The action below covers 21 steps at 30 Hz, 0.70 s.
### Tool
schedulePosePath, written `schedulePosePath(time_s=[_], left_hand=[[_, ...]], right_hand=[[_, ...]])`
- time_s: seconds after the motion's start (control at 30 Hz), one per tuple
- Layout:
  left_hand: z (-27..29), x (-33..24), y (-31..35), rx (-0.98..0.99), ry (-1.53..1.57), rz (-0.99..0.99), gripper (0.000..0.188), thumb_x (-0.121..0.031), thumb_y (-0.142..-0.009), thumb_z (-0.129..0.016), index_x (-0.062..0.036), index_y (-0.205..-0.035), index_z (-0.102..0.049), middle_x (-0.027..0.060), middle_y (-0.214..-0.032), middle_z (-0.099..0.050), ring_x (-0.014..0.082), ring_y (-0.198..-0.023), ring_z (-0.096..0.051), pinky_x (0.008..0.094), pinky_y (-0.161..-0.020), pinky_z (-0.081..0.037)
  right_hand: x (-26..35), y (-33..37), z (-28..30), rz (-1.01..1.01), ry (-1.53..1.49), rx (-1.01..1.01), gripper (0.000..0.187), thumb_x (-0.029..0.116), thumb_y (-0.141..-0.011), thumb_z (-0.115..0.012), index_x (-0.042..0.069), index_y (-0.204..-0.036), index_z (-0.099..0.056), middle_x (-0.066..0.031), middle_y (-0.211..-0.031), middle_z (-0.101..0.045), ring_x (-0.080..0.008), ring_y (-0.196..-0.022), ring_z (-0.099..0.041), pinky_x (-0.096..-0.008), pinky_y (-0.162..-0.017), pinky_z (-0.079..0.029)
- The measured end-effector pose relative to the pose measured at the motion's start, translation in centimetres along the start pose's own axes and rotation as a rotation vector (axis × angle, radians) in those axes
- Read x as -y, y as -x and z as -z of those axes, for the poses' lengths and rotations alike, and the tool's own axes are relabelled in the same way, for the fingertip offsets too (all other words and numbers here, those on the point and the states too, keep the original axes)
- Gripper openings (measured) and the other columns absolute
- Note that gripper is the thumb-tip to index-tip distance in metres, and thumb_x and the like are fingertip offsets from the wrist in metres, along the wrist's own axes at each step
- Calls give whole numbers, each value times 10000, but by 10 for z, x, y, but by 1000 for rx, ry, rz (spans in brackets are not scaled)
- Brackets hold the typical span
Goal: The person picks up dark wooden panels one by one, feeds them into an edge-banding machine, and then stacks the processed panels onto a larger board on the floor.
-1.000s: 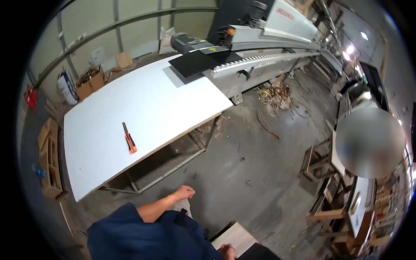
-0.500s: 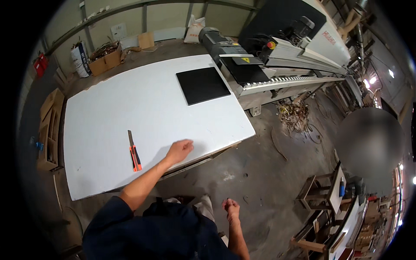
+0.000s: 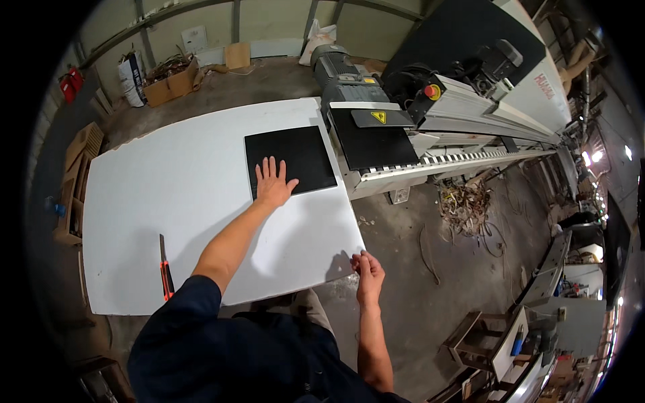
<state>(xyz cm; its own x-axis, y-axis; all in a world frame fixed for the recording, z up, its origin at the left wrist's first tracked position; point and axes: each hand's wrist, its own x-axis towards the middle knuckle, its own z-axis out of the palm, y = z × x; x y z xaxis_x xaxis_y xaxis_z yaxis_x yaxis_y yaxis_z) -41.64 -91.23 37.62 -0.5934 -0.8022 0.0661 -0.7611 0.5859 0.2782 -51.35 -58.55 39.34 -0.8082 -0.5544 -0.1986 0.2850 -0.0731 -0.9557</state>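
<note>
Head view: the left hand (image 3: pixel 273 183) lies flat with fingers spread on the near edge of a black square panel (image 3: pixel 290 159), which sits at the white desk's (image 3: pixel 175 201) far right. The right hand (image 3: pixel 369 271), fingers loosely curled, touches the desk's near right corner. An orange utility knife (image 3: pixel 164 274) lies by the near left edge.

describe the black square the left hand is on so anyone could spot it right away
Start at the big white board filling the middle of the view. Near its far right corner, beside the long machine, lies a flat black square panel with the left hand spread on its near edge. It is the board's only dark thing; the orange utility knife lies far off.
</note>
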Motion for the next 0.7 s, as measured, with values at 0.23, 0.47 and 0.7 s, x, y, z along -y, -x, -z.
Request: schedulePosePath(time_s=[0.23,0.47,0.7], left_hand=[[-1,-1,56,15,-153,-32,754,-573,-900,-360,-49,-1433,-262,255,-1483,-163,383,-1394,-80,556,-1104,-38],[5,13,97,-54,-1,-90,750,-577,-860,-459,-53,-1389,-370,244,-1475,-199,386,-1385,-121,549,-1109,-56],[14,-5,86,-153,580,27,534,-299,-838,-636,31,-1239,-510,260,-1223,-532,363,-1195,-471,468,-1003,-363]], right_hand=[[27,-133,-81,-213,-218,59,311,242,-923,-571,-35,-1064,-553,-82,-871,-626,-182,-781,-606,-307,-711,-498],[19,-215,-143,-360,-575,24,312,350,-921,-554,47,-849,-564,-62,-733,-588,-177,-651,-558,-281,-586,-473],[-1,-170,-140,-430,-399,100,206,243,-927,-555,59,-838,-579,-53,-737,-596,-154,-627,-561,-259,-558,-448]])
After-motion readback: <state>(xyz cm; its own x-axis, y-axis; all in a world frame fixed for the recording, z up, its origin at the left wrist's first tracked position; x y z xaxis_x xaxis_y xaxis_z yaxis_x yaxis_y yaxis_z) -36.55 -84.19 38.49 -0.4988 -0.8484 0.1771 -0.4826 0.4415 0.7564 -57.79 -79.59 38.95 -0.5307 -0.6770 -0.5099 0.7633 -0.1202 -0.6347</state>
